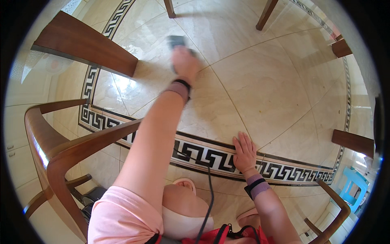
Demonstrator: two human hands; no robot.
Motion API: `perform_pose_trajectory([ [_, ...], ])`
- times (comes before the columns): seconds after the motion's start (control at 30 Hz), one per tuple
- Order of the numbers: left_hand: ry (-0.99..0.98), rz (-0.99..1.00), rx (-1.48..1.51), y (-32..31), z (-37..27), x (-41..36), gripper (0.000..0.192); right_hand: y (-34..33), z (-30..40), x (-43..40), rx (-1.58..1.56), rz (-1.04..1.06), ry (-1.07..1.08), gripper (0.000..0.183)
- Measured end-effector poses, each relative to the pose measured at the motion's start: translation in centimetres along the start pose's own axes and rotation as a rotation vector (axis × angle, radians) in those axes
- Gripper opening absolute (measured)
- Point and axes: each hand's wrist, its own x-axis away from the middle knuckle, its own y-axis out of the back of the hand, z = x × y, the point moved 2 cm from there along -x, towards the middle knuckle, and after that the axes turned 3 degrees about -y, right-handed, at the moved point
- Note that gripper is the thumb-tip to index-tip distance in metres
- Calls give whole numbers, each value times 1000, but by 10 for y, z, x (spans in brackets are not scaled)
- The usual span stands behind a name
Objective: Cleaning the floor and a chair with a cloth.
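Stretched far forward, my left hand (185,62) presses on a dark grey cloth (176,41) against the beige tiled floor (268,82). Both hand and cloth are blurred, and much of the cloth is hidden under the palm. My right hand (245,152) rests flat on the floor, close to my body, with nothing in it. Its palm lies over the edge of a black-and-white Greek key tile border (201,154), and the fingers reach onto the plain tiles. A few small dark specks dot the floor right of centre.
A thick wooden leg (88,45) stands beyond my left arm, and another (353,142) at the right. Close on the left is a wooden armchair (58,143). Thin wooden legs (266,13) show at the top. A blue plastic stool (350,189) stands at right; a black cable (210,189) hangs before me.
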Motion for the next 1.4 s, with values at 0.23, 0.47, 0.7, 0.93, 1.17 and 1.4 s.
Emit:
perform_pose_trajectory([
  [0.23, -880, 328, 137, -29, -124, 146, 36, -3, 1, -4, 63, 36, 2, 67],
  [0.47, -622, 129, 86, 19, -21, 72, 36, -5, -3, 1, 71, 28, -12, 64],
  [0.7, -82, -115, -331, 93, 128, -17, 45, -5, 0, -2, 60, -5, 21, 63],
  [0.93, -391, -2, -87, 11, -14, 40, 21, 0, 1, -1, 63, -19, 12, 64],
  [1.17, -909, 377, 230, -20, -106, 153, 41, -4, 1, -2, 27, 19, -3, 64],
  [1.4, -439, 215, 66, 36, 14, 37, 38, -1, -7, 4, 90, -13, -10, 61],
])
